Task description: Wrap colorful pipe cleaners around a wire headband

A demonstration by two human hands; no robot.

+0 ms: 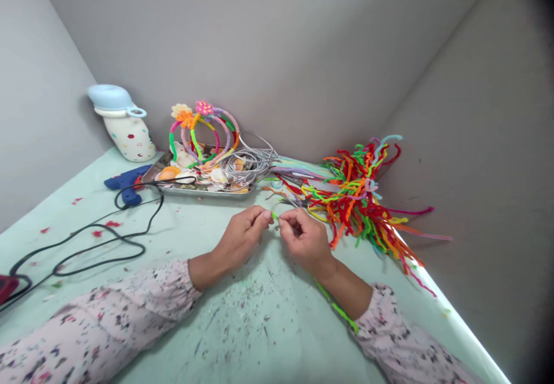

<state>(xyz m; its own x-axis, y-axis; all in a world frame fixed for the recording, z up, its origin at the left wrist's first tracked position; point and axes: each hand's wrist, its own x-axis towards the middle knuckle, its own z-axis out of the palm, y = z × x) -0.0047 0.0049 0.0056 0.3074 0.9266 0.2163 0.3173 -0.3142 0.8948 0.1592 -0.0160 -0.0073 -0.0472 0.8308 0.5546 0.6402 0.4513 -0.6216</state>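
My left hand (244,235) is closed in a pinch, with a small bit of bright green pipe cleaner showing at its thumb tip. Just beside it, my right hand (306,239) pinches too, its fingertips almost touching the left ones. From beneath my right wrist trails a length of green pipe cleaner (337,309), which seems to be the same strand; its middle is hidden by the hand. A thin grey wire (291,200) curves just above the fingertips, and whether it joins what I hold cannot be made out.
A metal tray (203,192) holds scraps, decorated headbands (193,135) and coiled grey wire (255,161). To the right lies a pile of colourful pipe cleaners (363,193). A blue glue gun (130,183), its black cord (104,263) and a white bottle (130,133) are at left.
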